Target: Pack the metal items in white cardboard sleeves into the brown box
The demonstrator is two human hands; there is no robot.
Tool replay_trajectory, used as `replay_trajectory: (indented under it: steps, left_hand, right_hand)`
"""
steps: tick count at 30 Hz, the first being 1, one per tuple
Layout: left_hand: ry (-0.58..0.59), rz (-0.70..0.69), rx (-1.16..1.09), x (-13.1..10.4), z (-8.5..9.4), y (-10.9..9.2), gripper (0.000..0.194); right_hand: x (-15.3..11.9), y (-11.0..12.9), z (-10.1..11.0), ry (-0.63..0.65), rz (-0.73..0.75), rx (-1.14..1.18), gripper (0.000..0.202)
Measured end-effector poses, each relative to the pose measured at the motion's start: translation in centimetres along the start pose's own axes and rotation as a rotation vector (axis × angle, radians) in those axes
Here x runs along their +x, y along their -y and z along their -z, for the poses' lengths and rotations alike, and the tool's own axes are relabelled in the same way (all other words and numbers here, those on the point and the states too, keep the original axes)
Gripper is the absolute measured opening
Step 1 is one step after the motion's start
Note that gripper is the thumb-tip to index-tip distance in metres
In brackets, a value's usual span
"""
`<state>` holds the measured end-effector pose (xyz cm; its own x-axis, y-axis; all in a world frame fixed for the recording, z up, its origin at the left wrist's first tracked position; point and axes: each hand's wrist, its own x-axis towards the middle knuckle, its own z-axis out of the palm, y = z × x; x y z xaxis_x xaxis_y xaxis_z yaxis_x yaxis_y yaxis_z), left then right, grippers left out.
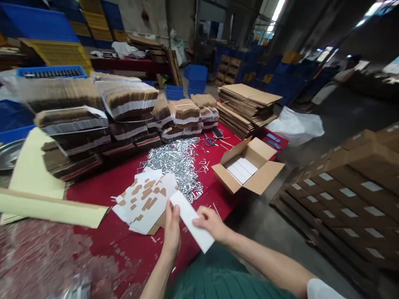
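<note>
Between my two hands is a long, flat white box, tilted above the front edge of the red table. My left hand grips its upper left end. My right hand pinches its right side, with the thumb on the top face. Just behind lie several flat white and brown cardboard pieces. A heap of shiny bent metal parts spreads beyond them. To the right, an open carton holds several white boxes side by side.
Bundled stacks of folded cardboard line the back of the red table. Scissors lie near a phone. Flat brown sheets are piled at the far right end. Taped cartons stand on a pallet to the right.
</note>
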<state>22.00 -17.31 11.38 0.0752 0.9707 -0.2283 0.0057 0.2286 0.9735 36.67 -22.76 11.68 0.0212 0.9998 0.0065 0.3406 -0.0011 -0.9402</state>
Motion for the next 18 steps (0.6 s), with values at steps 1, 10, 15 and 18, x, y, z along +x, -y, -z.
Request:
replay_trajectory:
  steps: [1,10,15,18]
  left_hand:
    - [0.0,-0.004,0.063,0.9,0.3,0.2,0.07]
    - [-0.677,0.238,0.948,7.7,10.9,6.2,0.091]
    - [-0.569,0.44,1.0,10.4,11.0,8.0,0.095]
    - [-0.602,0.463,1.043,11.4,11.8,8.9,0.094]
  right_hand:
    - [1.0,-0.3,3.2,-0.087,-0.043,0.0,0.042]
    - [11.1,-11.2,34.9,-0.231,-0.496,-1.131,0.029]
    - [13.0,-19.4,37.0,0.04,-0.451,-1.33,0.031]
    - [13.3,-22.1,36.7,0.136,-0.473,-1.307,0.032]
